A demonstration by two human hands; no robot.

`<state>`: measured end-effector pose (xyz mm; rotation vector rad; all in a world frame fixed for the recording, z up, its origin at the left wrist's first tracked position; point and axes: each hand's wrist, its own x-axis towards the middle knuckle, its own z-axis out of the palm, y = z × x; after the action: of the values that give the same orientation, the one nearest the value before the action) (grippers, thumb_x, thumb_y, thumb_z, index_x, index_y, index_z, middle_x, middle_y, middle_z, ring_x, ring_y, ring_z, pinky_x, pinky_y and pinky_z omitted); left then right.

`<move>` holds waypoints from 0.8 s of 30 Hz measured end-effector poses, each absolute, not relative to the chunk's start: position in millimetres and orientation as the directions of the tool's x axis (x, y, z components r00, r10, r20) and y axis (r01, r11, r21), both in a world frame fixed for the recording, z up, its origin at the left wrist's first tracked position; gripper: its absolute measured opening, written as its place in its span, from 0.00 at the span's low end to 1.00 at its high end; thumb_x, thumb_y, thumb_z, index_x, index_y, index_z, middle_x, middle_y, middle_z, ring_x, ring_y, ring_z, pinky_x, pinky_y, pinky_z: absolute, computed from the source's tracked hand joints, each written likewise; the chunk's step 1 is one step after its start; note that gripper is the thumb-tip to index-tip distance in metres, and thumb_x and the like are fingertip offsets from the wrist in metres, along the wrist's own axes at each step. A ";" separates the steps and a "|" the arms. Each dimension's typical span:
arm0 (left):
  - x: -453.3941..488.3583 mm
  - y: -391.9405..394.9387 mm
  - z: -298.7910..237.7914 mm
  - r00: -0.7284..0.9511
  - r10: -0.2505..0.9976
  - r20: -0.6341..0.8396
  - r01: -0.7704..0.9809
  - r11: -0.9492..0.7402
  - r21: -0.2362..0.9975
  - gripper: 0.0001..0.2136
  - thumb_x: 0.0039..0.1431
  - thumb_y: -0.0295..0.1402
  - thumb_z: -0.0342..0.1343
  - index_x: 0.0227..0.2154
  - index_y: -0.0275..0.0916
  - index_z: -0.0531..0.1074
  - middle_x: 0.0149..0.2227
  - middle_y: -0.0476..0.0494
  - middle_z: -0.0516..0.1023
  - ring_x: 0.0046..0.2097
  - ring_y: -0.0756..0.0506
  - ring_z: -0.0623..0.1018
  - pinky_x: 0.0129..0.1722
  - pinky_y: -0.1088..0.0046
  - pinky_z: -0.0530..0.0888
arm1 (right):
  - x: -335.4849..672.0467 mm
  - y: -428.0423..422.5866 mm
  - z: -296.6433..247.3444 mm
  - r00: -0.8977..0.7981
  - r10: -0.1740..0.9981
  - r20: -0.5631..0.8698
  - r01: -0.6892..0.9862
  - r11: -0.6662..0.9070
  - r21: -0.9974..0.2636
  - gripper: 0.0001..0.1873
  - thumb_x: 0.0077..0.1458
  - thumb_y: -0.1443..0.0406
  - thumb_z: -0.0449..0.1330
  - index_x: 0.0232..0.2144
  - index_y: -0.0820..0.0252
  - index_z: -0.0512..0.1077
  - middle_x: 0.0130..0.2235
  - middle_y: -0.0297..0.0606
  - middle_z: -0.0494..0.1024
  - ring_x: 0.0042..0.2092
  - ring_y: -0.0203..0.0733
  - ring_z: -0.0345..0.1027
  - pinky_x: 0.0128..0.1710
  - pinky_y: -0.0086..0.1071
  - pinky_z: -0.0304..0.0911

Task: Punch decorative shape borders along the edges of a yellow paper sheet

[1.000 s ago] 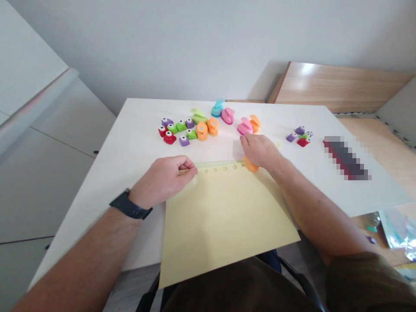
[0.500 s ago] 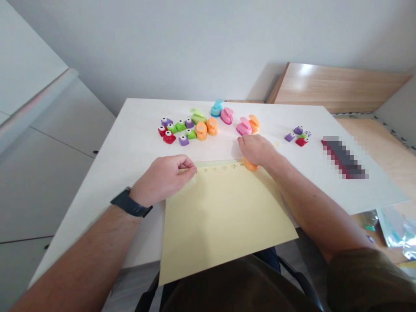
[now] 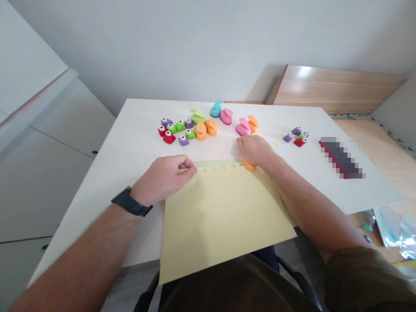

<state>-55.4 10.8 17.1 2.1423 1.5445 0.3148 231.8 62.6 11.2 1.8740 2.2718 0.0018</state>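
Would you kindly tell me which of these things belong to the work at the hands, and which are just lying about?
In the work:
left hand, pinching the yellow paper sheet
right hand, on the orange craft punch at the sheet's edge

Lying about:
colourful craft punches
small punches further right

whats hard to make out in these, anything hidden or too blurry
All in the head view:
left hand: curled fingers hide what they pinch at the yellow paper sheet
orange paper punch: mostly covered by the right hand and sheet
pixelated strip: blurred, unidentifiable
punched shapes: too small for exact outlines
plastic bag: cut off by the right edge
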 end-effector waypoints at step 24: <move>-57.9 8.1 19.1 0.337 0.935 -0.109 0.806 -0.227 0.546 0.13 0.62 0.47 0.55 0.33 0.44 0.76 0.32 0.51 0.83 0.36 0.45 0.81 0.34 0.71 0.71 | 255.3 58.3 31.2 0.046 0.996 -0.072 0.980 -0.059 -0.191 0.31 0.67 0.54 0.43 0.26 0.63 0.79 0.30 0.48 0.80 0.28 0.41 0.66 0.28 0.35 0.49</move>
<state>-57.9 8.1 19.1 2.0916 1.5203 0.3293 255.3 58.3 31.2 2.3342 2.2139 -0.2995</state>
